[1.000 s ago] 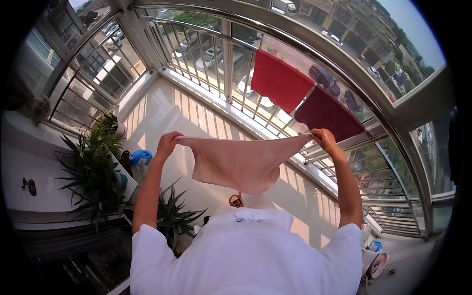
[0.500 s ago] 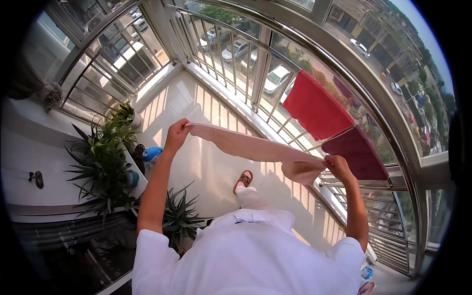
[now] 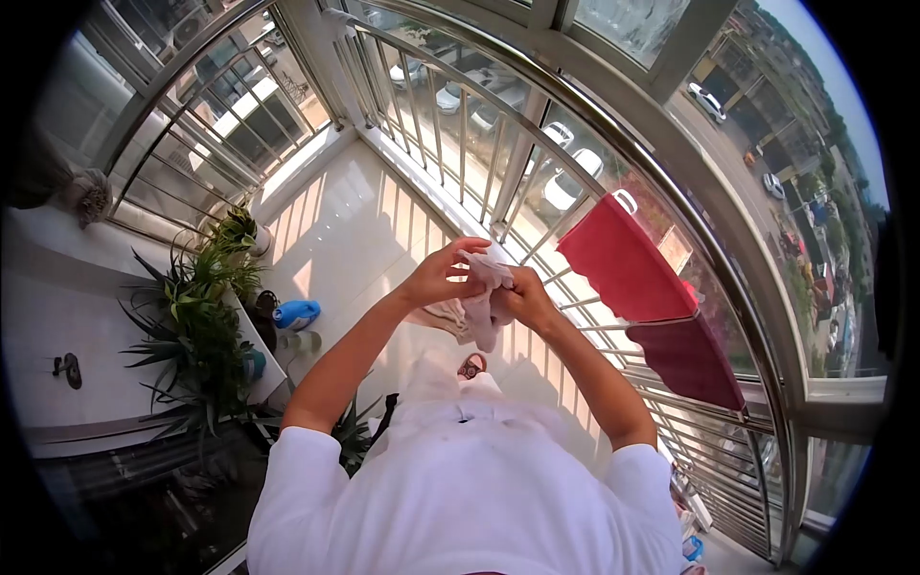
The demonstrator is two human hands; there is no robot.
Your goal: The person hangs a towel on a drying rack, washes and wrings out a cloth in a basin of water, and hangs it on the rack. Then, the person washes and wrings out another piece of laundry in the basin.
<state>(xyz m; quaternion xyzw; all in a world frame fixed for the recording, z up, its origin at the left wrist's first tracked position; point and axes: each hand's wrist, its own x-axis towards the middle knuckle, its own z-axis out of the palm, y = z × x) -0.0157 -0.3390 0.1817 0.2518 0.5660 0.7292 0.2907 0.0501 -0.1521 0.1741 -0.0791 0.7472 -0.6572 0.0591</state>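
Observation:
A pale pink cloth (image 3: 487, 297) hangs bunched in front of my body, gathered between both hands, its lower folds dangling. My left hand (image 3: 443, 274) is curled against the cloth's upper left side, thumb and fingertips on the fabric. Closed round the gathered upper right part is my right hand (image 3: 526, 297). Just beyond it, a red cloth (image 3: 628, 261) is draped over the metal railing, and a maroon cloth (image 3: 685, 362) hangs beside it.
Potted plants (image 3: 196, 335) line the left side, near a blue bottle (image 3: 296, 313) on the tiled floor (image 3: 331, 216). A metal railing (image 3: 489, 91) runs along the windows. My sandalled foot (image 3: 471, 366) shows below the cloth.
The pink cloth was stretched wide between my hands; now it is bunched up. Both hands have come together at the middle. My view has shifted slightly.

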